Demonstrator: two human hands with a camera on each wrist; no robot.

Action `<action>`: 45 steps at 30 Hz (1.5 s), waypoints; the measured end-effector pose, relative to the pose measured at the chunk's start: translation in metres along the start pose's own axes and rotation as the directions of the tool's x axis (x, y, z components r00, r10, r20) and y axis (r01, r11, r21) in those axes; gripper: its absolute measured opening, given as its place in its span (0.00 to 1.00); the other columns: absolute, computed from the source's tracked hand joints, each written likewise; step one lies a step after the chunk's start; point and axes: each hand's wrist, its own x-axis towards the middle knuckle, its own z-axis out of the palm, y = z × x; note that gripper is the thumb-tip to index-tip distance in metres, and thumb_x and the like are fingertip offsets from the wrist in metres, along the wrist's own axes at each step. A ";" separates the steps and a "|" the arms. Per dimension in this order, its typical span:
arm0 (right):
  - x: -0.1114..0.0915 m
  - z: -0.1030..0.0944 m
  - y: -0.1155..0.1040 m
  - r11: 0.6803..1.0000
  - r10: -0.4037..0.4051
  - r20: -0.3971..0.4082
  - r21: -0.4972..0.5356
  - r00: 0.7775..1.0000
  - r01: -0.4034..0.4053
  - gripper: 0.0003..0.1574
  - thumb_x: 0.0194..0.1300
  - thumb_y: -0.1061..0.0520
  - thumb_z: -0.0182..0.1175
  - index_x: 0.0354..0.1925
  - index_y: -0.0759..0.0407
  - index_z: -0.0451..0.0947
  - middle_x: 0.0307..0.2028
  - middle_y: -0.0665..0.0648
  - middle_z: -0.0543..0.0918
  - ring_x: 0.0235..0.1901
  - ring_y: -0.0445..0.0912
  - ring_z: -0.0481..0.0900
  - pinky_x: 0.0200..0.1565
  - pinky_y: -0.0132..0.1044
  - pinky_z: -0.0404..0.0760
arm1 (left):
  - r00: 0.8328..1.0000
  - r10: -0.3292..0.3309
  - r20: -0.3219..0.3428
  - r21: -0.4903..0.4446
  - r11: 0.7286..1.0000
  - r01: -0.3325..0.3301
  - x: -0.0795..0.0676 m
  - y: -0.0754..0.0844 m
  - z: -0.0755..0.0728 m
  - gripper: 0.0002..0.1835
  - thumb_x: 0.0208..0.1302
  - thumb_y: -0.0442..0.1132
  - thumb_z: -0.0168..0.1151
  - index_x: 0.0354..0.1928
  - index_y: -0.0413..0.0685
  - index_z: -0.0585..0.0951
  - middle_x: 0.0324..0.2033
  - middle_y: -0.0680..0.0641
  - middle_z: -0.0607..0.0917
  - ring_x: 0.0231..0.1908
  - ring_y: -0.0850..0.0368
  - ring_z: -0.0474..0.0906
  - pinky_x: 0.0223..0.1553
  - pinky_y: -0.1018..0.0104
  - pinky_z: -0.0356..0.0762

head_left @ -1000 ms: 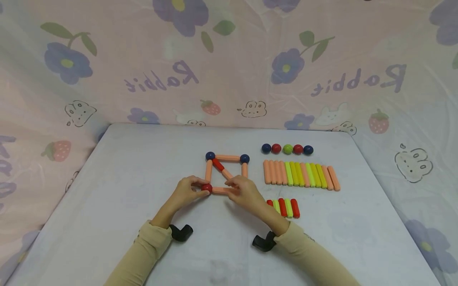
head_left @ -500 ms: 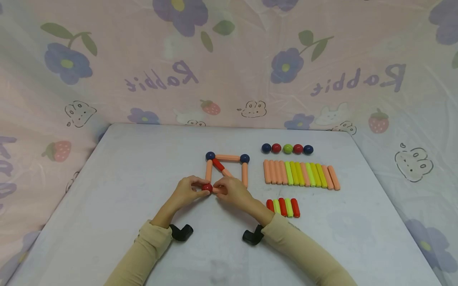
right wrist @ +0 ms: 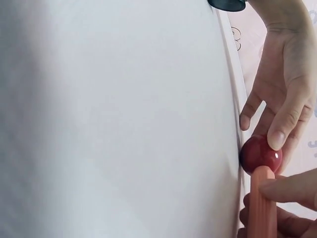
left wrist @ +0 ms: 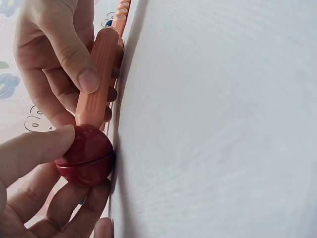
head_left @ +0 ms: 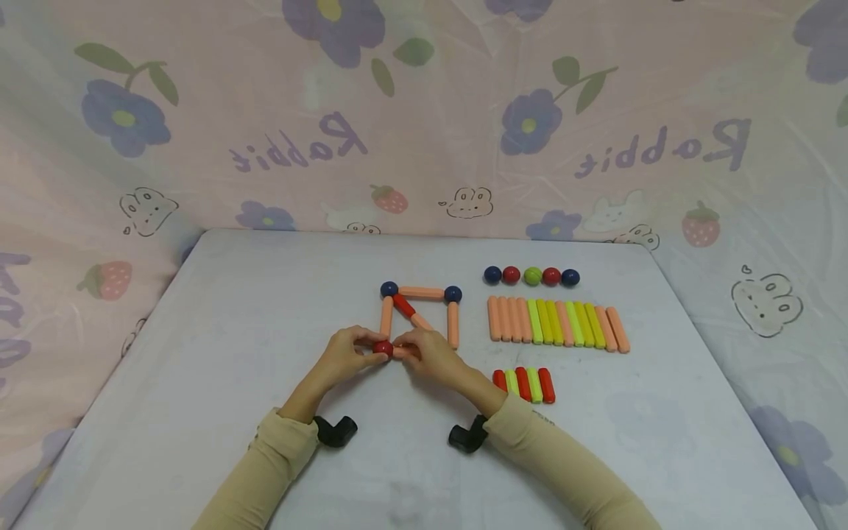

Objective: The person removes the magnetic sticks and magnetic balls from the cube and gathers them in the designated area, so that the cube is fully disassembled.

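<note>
My left hand (head_left: 343, 355) pinches a dark red ball (head_left: 383, 350) between thumb and fingers at the near left corner of a figure of sticks and balls. An orange ribbed stick (left wrist: 98, 74) meets that ball, gripped by my right hand (head_left: 432, 361) with the thumb along it. In the right wrist view the stick's end touches the ball. A second orange stick (head_left: 386, 318) runs from the red ball to a blue ball (head_left: 389, 289). From there, a red-and-orange diagonal (head_left: 405, 305) slants toward my right hand, which hides its lower end.
Another blue ball (head_left: 453, 294) joins the top stick (head_left: 422, 293) and right-hand stick (head_left: 453, 325). Farther right lie a row of balls (head_left: 533, 276), a row of long sticks (head_left: 559, 324) and several short sticks (head_left: 523, 384). A printed cloth (head_left: 424, 147) hangs behind the table.
My right hand has slid left along the orange stick to near the red ball, uncovering the lower part of the right-hand stick. My left hand has stayed on the ball.
</note>
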 end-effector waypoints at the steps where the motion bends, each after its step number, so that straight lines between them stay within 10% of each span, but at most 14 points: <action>1: 0.000 0.000 0.000 1.000 0.000 0.006 0.001 1.000 0.000 0.11 0.65 0.60 0.61 0.45 0.63 0.83 0.41 0.59 0.88 0.39 0.47 0.81 0.47 0.40 0.83 | 1.000 0.003 0.000 0.003 1.000 -0.003 0.000 0.000 0.000 0.16 0.56 0.34 0.70 0.47 0.37 0.84 0.42 0.37 0.87 0.46 0.48 0.82 0.39 0.74 0.74; 13: -0.005 -0.002 -0.003 1.000 -0.026 -0.022 0.003 0.999 0.026 0.11 0.67 0.61 0.58 0.45 0.64 0.83 0.40 0.59 0.88 0.42 0.49 0.82 0.47 0.39 0.82 | 1.000 0.020 0.011 0.000 1.000 -0.020 0.000 0.000 0.000 0.16 0.56 0.34 0.70 0.47 0.37 0.84 0.42 0.37 0.87 0.45 0.48 0.82 0.38 0.73 0.74; 22: -0.014 -0.016 -0.005 0.978 0.149 -0.049 0.155 0.988 -0.140 0.14 0.66 0.62 0.60 0.49 0.64 0.80 0.42 0.60 0.85 0.36 0.46 0.77 0.39 0.30 0.79 | 1.000 -0.011 0.006 -0.003 1.000 0.011 -0.002 0.003 -0.001 0.16 0.56 0.34 0.70 0.47 0.37 0.84 0.42 0.38 0.87 0.45 0.48 0.82 0.40 0.72 0.74; 45: -0.061 -0.078 0.020 0.957 0.267 -0.150 0.162 0.952 -0.242 0.19 0.66 0.55 0.61 0.53 0.61 0.79 0.39 0.60 0.83 0.39 0.48 0.79 0.43 0.35 0.83 | 1.000 -0.024 -0.003 -0.007 1.000 0.024 -0.001 0.003 0.000 0.15 0.55 0.33 0.70 0.47 0.39 0.84 0.42 0.39 0.87 0.45 0.49 0.81 0.41 0.71 0.74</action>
